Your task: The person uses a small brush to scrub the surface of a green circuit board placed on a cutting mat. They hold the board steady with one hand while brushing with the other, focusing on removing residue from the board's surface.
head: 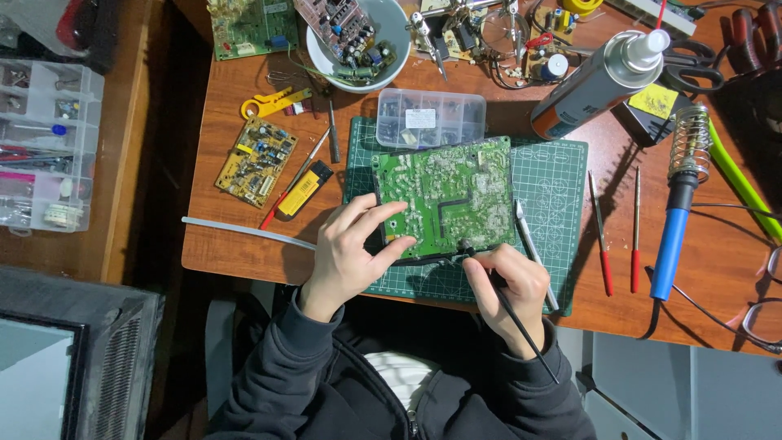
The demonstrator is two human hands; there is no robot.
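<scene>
Hands were busy over a big green circuit board. The board lay on a green cutting mat on a brown wooden table. The left hand lay on the board's near left corner, with its fingers spread out and pressing down. The right hand was closed around a thin black brush, held like a pencil. The brush tip touched the near edge of the board, and its long handle pointed back toward the person's dark sleeve.

Just right of the board lay a grey pen-shaped tool on the mat. A clear plastic parts box sat at the far edge of the mat, touching the board's far side. Left of the mat lay a small yellow circuit board and a yellow and black tool. A white bowl full of old parts stood at the far side of the table.

To the right, 2 thin tools with red handles lay side by side. Near them rested a blue soldering iron in a wire coil stand. A grey spray can lay tipped over at the far right. A pair of glasses sat at the right edge.
</scene>
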